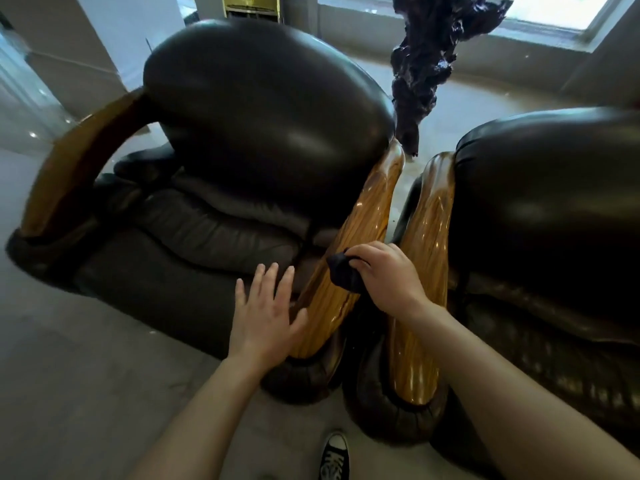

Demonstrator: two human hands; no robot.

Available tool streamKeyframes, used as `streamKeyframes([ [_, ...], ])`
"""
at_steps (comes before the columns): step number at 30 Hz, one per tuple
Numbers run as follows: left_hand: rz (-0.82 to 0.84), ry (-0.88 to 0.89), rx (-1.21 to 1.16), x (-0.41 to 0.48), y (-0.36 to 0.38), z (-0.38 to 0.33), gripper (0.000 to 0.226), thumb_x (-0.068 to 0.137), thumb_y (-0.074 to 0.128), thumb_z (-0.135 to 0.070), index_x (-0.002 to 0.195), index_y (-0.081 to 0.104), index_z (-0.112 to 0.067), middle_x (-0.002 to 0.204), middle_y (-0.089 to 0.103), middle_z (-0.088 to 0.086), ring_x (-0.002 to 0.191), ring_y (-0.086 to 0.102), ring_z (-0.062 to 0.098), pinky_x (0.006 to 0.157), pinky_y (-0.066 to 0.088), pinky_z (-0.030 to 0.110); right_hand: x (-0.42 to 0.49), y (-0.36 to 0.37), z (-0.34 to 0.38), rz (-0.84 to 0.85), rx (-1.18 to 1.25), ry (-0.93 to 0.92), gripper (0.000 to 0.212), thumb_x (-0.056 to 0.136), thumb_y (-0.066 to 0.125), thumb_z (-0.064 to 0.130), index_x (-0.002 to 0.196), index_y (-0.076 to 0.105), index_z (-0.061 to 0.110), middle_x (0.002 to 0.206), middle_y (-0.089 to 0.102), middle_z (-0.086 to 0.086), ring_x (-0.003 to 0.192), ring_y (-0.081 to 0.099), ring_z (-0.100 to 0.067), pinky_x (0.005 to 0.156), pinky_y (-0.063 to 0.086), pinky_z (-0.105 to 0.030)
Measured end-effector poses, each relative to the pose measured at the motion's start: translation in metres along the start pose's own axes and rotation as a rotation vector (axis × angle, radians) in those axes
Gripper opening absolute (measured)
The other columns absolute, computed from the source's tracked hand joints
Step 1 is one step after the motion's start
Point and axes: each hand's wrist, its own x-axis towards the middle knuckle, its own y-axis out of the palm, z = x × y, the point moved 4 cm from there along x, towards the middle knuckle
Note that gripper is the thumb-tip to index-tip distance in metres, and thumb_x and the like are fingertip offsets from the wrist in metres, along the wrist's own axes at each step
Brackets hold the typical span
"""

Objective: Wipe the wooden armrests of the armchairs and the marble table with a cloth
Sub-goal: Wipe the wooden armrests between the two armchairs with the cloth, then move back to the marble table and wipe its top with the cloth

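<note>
Two dark leather armchairs stand side by side, the left armchair (263,133) and the right armchair (554,209). Between them run two glossy wooden armrests, the left chair's inner armrest (367,216) and the right chair's inner armrest (429,216). My right hand (384,275) grips a dark cloth (341,271) pressed against the left chair's inner armrest at mid length. My left hand (266,313) hovers with fingers spread above the seat edge, just left of that armrest's lower part. The left chair's outer armrest (69,168) curves at far left. No marble table is in view.
A dark, gnarled sculpture (426,64) rises behind the gap between the chairs. Grey polished floor (69,375) surrounds the chairs. My black-and-white sneaker (334,459) stands on the floor at the bottom centre. A window (554,12) runs along the back wall.
</note>
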Motion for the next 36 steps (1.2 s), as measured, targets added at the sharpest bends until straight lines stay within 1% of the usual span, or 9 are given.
streamKeyframes([
  [7,-0.046,-0.079,0.016,-0.075,-0.040,0.045,0.077,0.084,0.022,-0.062,0.152,0.014,-0.028,0.161,0.018,0.007,0.150,0.004,0.023,0.119,0.007,0.056,-0.032,-0.004,0.088,0.037,0.007,-0.008,0.025,0.100,0.051,0.027,0.120,0.066,0.031,0.116,0.065,0.008,0.104,0.051,-0.017,0.086,0.041,-0.029],
  [17,-0.090,-0.312,-0.067,-0.165,-0.067,0.101,0.077,0.080,0.032,-0.060,0.149,0.030,-0.026,0.157,0.030,0.008,0.148,0.016,0.026,0.116,0.011,0.057,-0.054,0.022,0.177,0.158,0.038,-0.171,0.023,0.099,0.053,0.031,0.116,0.068,0.034,0.114,0.065,0.015,0.104,0.052,-0.013,0.085,0.038,-0.025],
  [21,-0.145,-0.424,-0.034,-0.189,-0.078,0.114,0.075,0.080,0.036,-0.057,0.146,0.038,-0.022,0.153,0.038,0.012,0.144,0.027,0.032,0.113,0.024,0.060,-0.051,0.040,0.205,0.220,0.077,-0.262,0.022,0.099,0.053,0.031,0.114,0.068,0.037,0.111,0.065,0.016,0.102,0.051,-0.011,0.084,0.036,-0.023],
  [24,-0.122,-0.544,0.014,-0.208,-0.083,0.118,0.076,0.084,0.036,-0.060,0.150,0.029,-0.024,0.157,0.030,0.010,0.145,0.024,0.032,0.114,0.024,0.056,-0.050,0.055,0.224,0.303,0.085,-0.358,0.022,0.099,0.053,0.031,0.115,0.068,0.037,0.113,0.065,0.016,0.102,0.052,-0.011,0.084,0.038,-0.023],
  [26,-0.135,-0.619,0.038,-0.219,-0.088,0.116,0.074,0.085,0.035,-0.058,0.150,0.029,-0.023,0.158,0.029,0.010,0.144,0.025,0.033,0.114,0.021,0.057,-0.050,0.061,0.237,0.354,0.074,-0.432,0.023,0.100,0.052,0.031,0.117,0.067,0.036,0.116,0.065,0.014,0.103,0.052,-0.012,0.087,0.042,-0.026],
  [28,-0.147,-0.684,0.074,-0.231,-0.093,0.111,0.074,0.085,0.030,-0.058,0.149,0.031,-0.022,0.157,0.031,0.011,0.142,0.030,0.035,0.112,0.023,0.058,-0.050,0.065,0.250,0.390,0.085,-0.500,0.024,0.100,0.051,0.031,0.119,0.067,0.034,0.118,0.066,0.013,0.104,0.053,-0.014,0.089,0.045,-0.030],
  [31,-0.163,-0.805,0.067,-0.251,-0.093,0.107,0.075,0.085,0.037,-0.058,0.150,0.031,-0.021,0.154,0.036,0.013,0.141,0.033,0.035,0.110,0.025,0.059,-0.054,0.072,0.268,0.442,0.103,-0.606,0.024,0.099,0.053,0.030,0.119,0.067,0.032,0.118,0.067,0.011,0.103,0.054,-0.015,0.088,0.044,-0.029],
  [34,-0.206,-0.915,0.050,-0.277,-0.092,0.103,0.075,0.083,0.031,-0.059,0.145,0.039,-0.018,0.149,0.043,0.013,0.139,0.037,0.034,0.108,0.029,0.061,-0.060,0.080,0.286,0.507,0.107,-0.701,0.025,0.099,0.053,0.027,0.119,0.067,0.029,0.117,0.067,0.009,0.103,0.054,-0.017,0.087,0.044,-0.030],
  [36,-0.216,-0.976,0.047,-0.298,-0.088,0.100,0.073,0.084,0.028,-0.059,0.146,0.035,-0.021,0.149,0.042,0.012,0.140,0.035,0.032,0.109,0.028,0.060,-0.068,0.086,0.298,0.542,0.126,-0.740,0.025,0.099,0.054,0.025,0.119,0.068,0.027,0.117,0.067,0.008,0.104,0.054,-0.018,0.087,0.044,-0.031],
])
